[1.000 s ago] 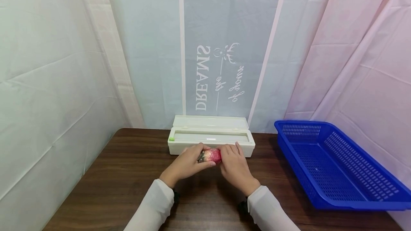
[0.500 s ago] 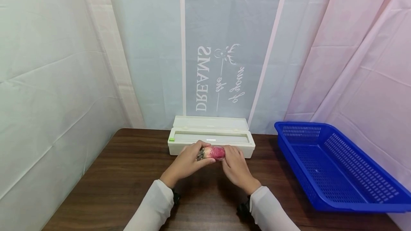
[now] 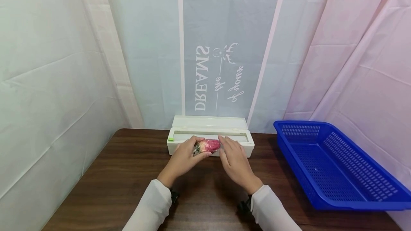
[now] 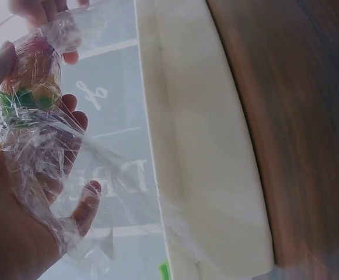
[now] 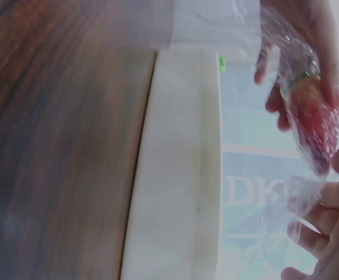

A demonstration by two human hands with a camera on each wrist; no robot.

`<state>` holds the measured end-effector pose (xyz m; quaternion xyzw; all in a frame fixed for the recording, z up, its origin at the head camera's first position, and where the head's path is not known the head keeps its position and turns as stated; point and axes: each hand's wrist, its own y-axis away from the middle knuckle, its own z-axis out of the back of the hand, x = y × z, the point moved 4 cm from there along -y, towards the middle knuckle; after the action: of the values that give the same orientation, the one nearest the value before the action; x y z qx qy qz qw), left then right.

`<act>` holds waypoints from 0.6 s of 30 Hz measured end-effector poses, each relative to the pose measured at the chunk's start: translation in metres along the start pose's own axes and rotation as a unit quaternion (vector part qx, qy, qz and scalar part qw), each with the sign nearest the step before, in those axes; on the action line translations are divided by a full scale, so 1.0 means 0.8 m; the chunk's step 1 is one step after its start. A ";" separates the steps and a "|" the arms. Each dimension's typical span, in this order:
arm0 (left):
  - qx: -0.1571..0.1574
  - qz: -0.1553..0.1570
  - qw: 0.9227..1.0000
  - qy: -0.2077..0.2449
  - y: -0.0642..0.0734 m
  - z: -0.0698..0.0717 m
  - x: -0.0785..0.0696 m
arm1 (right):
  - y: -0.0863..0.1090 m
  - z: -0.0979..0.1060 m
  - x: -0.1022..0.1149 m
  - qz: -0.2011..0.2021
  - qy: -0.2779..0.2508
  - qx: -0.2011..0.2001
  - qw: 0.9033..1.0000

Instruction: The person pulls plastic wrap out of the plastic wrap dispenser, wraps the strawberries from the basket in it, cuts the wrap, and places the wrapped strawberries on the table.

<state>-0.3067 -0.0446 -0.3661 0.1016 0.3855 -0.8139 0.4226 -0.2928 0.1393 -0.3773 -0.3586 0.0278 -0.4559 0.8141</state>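
Note:
A red fruit that looks like a strawberry [image 3: 210, 145], pale yellow near its green leafy end, is wrapped in clear cling film [image 4: 35, 163]. My left hand [image 3: 183, 157] grips it around the leafy end, thumb on the near side. Loose, crumpled film trails over that palm in the left wrist view. At the red tip is my right hand [image 3: 236, 160], its thumb and fingers pinching the bunched film [image 5: 303, 195] there. Behind the hands stands a white cling film dispenser box [image 3: 172, 148], lid raised, with a green slider [image 3: 171, 139] at its left end.
A blue perforated plastic basket [image 3: 302, 174] stands on the right of the dark wooden table [image 3: 106, 181]. Pale curtains [image 3: 154, 63] hang behind the table and along both sides. The dispenser box is close to the back curtain.
The left hand and wrapped fruit have moved slightly left and away, tilting the red end. The right hand's fingers have straightened somewhat and shifted slightly off the red end.

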 end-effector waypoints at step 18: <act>-0.021 0.016 0.996 0.088 -0.001 -0.010 -0.006 | 0.004 -0.014 -0.004 -0.036 -0.126 0.034 0.991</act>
<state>-0.3055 -0.0358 -0.3687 0.1702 0.4364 -0.7868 0.4020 -0.2960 0.1365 -0.3882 -0.3858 -0.1032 -0.4369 0.8060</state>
